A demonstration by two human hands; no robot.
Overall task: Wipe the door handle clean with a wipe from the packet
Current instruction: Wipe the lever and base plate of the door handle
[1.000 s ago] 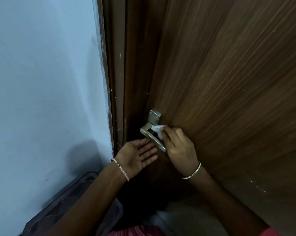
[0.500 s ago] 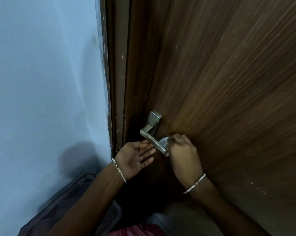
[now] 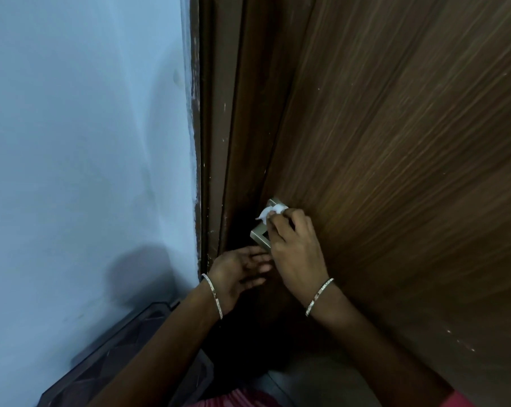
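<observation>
In the head view, the right hand (image 3: 295,248) is raised against the brown wooden door (image 3: 395,171), its fingers curled and pinching a crumpled white wipe (image 3: 270,213). The wipe sits on the upper part of the metal door handle (image 3: 260,235), covering most of the square plate where the handle meets the door. The bend of the lever shows just below the wipe, and the rest of the lever is hidden behind the right hand.

The left hand (image 3: 239,271) lies just under the handle, palm turned up, fingers straight and loosely spread, holding nothing. Its fingertips reach beneath the right hand; whether they touch the lever cannot be told.

Each wrist carries a thin silver bangle: the left bangle (image 3: 214,295) and the right bangle (image 3: 318,296). The dark door frame (image 3: 219,142) runs upright beside the handle, next to a pale blue wall (image 3: 86,142). A dark see-through container (image 3: 125,362) stands low by the wall, partly hidden by the left forearm. A strip of pink cloth (image 3: 236,400) shows at the bottom edge.
</observation>
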